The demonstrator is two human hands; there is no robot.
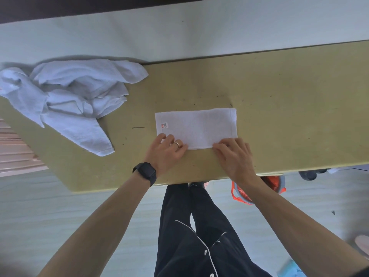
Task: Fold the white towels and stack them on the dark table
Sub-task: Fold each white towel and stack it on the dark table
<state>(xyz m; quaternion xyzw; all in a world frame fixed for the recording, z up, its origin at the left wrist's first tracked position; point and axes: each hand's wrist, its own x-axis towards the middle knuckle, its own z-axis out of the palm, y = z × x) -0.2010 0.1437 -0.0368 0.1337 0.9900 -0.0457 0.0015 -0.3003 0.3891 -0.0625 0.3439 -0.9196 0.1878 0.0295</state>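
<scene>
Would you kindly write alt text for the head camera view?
Both hands, left hand and right hand, press the near edge of a folded white towel on an olive table. A pile of unfolded towels lies to the left.

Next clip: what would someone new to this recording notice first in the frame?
Probably the flat white towel, folded to a rectangle at the table's middle, with the left hand and right hand pressing its near corners. Next, the crumpled towel heap at the far left. A black watch on the left wrist stands out too.
</scene>
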